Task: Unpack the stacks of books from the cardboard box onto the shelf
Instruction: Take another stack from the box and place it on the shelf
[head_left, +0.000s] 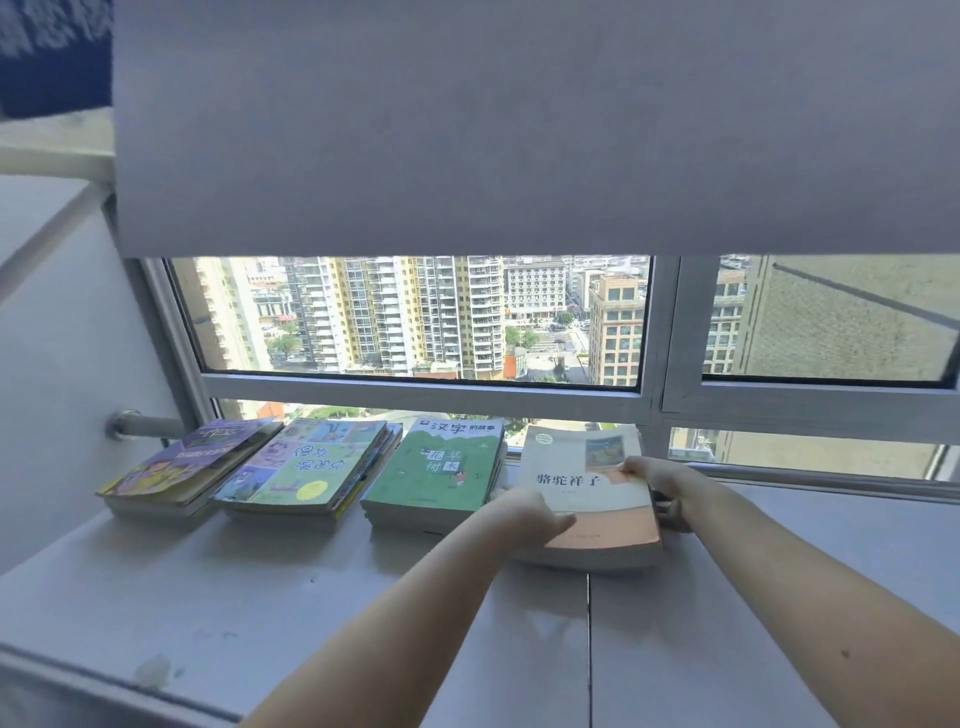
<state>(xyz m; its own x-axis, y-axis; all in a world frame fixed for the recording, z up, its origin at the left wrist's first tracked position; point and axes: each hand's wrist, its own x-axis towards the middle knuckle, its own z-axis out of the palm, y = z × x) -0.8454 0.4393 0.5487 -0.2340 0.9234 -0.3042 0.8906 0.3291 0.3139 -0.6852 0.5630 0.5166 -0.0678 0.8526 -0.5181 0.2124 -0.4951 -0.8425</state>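
Note:
Several stacks of books lie in a row along the back of the white shelf (260, 582) under the window. From the left: a purple-covered stack (187, 465), a stack topped by a green and blue picture book (306, 470), and a green-covered stack (439, 473). The rightmost stack (587, 478) has a cream and orange cover. My left hand (524, 517) grips its near left corner, thumb on the cover. My right hand (660, 480) holds its right edge, thumb on top and fingers down the side. The cardboard box is out of view.
A window frame (426, 389) rises right behind the books, with a grey roller blind (519, 130) lowered over its upper part. A metal rail (831, 480) runs along the sill at the right. A seam (589, 649) splits the shelf surface.

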